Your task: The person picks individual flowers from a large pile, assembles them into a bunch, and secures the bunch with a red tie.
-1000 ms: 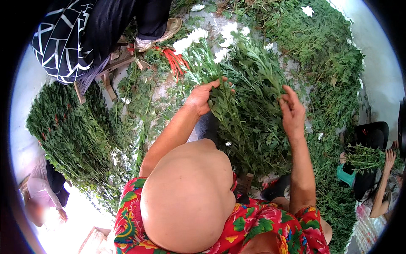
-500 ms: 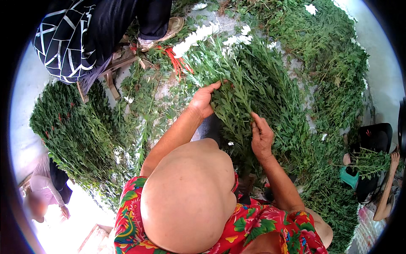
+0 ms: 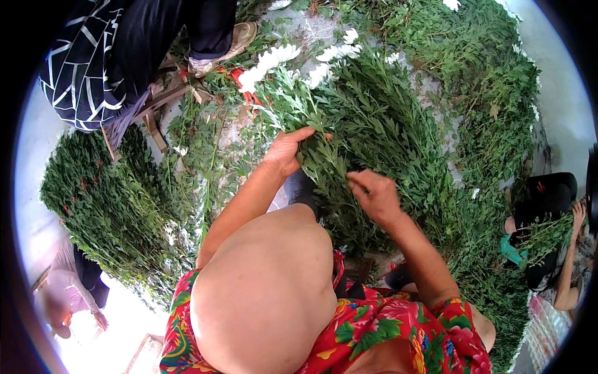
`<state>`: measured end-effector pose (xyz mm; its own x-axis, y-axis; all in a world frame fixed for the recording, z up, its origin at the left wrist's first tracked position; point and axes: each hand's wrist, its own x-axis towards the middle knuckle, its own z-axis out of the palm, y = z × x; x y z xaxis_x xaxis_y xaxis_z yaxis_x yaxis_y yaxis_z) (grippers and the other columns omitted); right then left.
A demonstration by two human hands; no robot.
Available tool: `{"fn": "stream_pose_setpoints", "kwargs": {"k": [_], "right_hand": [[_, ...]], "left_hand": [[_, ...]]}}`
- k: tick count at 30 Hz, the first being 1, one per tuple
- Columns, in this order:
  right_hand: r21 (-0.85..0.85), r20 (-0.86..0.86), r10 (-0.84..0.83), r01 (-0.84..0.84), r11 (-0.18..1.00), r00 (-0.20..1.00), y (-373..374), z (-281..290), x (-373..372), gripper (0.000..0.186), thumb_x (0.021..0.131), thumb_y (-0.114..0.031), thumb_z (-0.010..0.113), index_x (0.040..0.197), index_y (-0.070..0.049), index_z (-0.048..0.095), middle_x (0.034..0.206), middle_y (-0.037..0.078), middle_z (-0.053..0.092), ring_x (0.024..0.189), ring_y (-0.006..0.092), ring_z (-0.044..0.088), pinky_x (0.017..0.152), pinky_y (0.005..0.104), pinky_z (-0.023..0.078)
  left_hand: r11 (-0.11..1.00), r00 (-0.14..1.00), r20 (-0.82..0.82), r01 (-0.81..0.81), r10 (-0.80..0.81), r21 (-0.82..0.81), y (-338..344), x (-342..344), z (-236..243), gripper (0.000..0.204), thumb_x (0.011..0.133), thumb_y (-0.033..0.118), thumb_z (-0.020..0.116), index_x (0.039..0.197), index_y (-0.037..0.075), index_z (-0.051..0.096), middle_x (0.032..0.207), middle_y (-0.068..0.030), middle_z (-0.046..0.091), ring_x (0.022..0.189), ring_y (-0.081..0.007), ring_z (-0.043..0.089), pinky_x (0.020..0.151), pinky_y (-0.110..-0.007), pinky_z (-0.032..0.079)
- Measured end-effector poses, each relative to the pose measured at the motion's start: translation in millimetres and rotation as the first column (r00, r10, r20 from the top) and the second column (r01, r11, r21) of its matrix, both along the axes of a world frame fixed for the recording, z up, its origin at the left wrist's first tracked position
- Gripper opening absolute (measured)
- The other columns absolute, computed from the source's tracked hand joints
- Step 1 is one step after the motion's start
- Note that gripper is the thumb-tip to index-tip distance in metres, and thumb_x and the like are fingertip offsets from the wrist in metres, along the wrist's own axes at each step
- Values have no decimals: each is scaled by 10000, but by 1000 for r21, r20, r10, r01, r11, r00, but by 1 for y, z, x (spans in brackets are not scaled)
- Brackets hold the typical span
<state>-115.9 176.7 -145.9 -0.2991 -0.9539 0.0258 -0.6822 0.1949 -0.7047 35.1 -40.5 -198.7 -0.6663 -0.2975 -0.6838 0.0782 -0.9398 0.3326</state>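
Note:
My left hand is closed round a bunch of white chrysanthemums, its thumb lying across the leafy stems. The white flower heads point away from me, fanned out in an uneven row. At the lower part of the bunch, my right hand has its thumb and forefinger pinched on a leafy chrysanthemum stem, with its other fingers curled in. Just beyond and to the right, a thick heap of cut green stems lies close to both hands.
Another person's shoe and wooden stool are at the far left, near red ties. A large pile of stems lies left. More greenery lines the right wall. Two other people are at the left and right edges.
The view has shifted slightly, so most things sit further left. My right hand has moved a little towards my left hand and turned, its fingers curling more. My left hand keeps its hold.

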Motion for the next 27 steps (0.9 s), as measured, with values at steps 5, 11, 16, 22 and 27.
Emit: {"fn": "stream_pose_setpoints", "kwargs": {"k": [5,11,16,22,27], "right_hand": [[-208,-348,-540,498,842,766,-27,-15,-97,193,869,-85,703,1060,-56,702,1000,145,695,1004,375,657,864,468,528],[123,-495,-264,368,922,828,-15,-33,-147,187,849,-108,729,1028,-77,684,1008,150,683,1011,393,629,836,503,503],[46,43,-532,531,846,845,-6,-29,-165,142,926,-88,702,1049,-45,646,757,20,475,710,119,444,675,270,407],[55,229,-445,445,894,866,-27,55,-112,340,957,-57,664,1296,-50,657,793,-22,546,742,83,494,655,288,445],[-219,7,-203,199,955,979,-21,63,-30,488,871,79,602,1317,-104,676,899,80,677,775,201,643,720,347,518]], "left_hand": [[999,997,73,-1,-2,36,0,-4,6,323,1023,122,538,1248,-100,606,1163,-224,713,1021,-328,721,966,-463,585],[997,998,45,-54,52,48,3,-7,-6,308,1018,121,543,1228,-91,620,1142,-209,720,1035,-309,714,955,-450,588],[999,1000,-7,22,-22,45,1,-13,-12,325,1040,155,513,1249,-82,591,1265,-235,673,1076,-335,697,984,-475,575],[997,982,-187,12,2,74,7,-11,-1,517,1043,420,548,1356,8,532,1327,-242,644,1179,-356,656,1050,-509,528],[999,951,-306,28,-36,-29,8,-7,3,951,881,796,483,1513,88,426,1449,-184,571,1340,-329,549,1163,-511,419]]}}
